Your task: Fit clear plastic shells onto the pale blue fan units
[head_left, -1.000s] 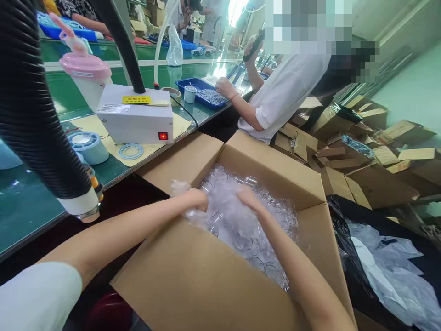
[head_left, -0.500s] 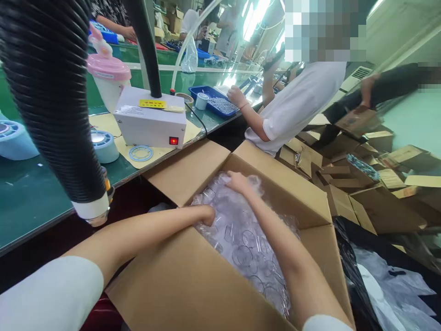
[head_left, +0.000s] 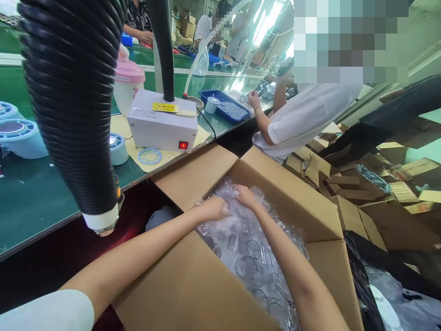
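Note:
An open cardboard box [head_left: 203, 285] holds many clear plastic round pieces [head_left: 246, 266] in a thin clear plastic bag [head_left: 229, 225]. Inside the box's far left part, my left hand [head_left: 215, 209] is closed on the crumpled plastic bag. Just to its right, my right hand [head_left: 245, 196] is also closed on the bag, its fingertips partly hidden in the film. The two hands are close together but apart, above the round pieces.
A black ribbed hose [head_left: 74, 115] hangs at the left. On the green bench [head_left: 51, 193] stand a white machine [head_left: 161, 126], blue spools [head_left: 22, 138] and a blue tray [head_left: 227, 106]. Another person's white sleeve [head_left: 310, 115] is beyond the box. Cardboard boxes [head_left: 389, 220] and a black bag [head_left: 358, 266] lie right.
My left hand has come up out of the box's left side, drawing the plastic film up towards my right hand. The whole view has shifted, so the scene sits slightly lower and further right.

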A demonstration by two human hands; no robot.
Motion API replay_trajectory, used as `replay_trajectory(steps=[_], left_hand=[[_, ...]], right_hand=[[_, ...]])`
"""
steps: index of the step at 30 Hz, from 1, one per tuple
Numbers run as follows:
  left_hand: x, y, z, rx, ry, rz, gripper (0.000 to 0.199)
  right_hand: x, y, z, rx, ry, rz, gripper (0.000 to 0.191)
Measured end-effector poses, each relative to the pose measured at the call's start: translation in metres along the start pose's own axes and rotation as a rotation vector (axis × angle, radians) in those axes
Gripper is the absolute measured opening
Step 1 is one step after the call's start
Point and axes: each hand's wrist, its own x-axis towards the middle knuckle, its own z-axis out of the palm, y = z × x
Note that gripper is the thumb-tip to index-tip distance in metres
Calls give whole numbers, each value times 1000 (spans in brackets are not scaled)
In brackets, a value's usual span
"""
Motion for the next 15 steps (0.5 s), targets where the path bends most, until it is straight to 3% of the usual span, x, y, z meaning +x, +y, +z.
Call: replay_trajectory(steps=[4,7,10,15], left_hand=[[0,4,-6,-46,50,42,24],[1,7,-7,-121,6,92,25],[2,7,-7,-172,-71,108,24],[-3,10,-14,-287,-204,129,24]], right_hand=[[-35,40,-41,134,-7,-24,22],[-32,50,-61,187,0,30,21],[0,35,-55,185,-24,97,24],[62,-14,-16,114,-17,180,30]])
